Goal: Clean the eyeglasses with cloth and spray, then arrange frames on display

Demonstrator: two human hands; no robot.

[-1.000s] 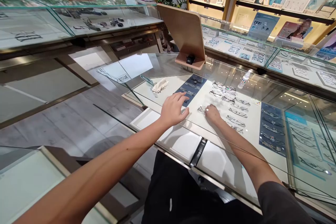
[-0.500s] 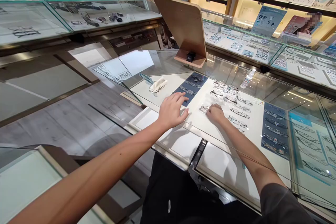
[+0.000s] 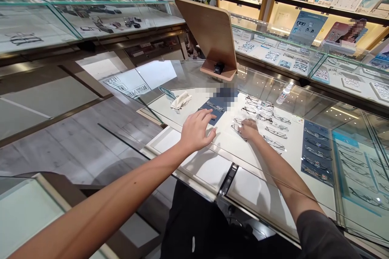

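Observation:
My left hand (image 3: 197,130) is over the near edge of the glass counter, fingers stretched and apart, holding nothing. Just beyond its fingertips is a dark blue strip (image 3: 221,114) bearing several eyeglasses, partly covered by the hand. My right hand (image 3: 249,129) is closed with curled fingers on a pair of eyeglasses (image 3: 238,132), which sits tilted at its left side; the exact grip is hidden. Around that hand, several more eyeglasses (image 3: 276,132) lie in loose rows on the white surface (image 3: 226,139).
A wooden-backed stand mirror (image 3: 209,36) rises at the far edge. A cream cloth (image 3: 181,101) lies at the left, and a white spray bottle (image 3: 285,94) stands at the back right. Another dark blue strip (image 3: 317,126) with glasses is at right. Glass showcases (image 3: 316,66) surround the counter.
The eyeglasses at my right hand have turned and tilted, their near end now lower. My left hand keeps its pose. The whole view has shifted slightly.

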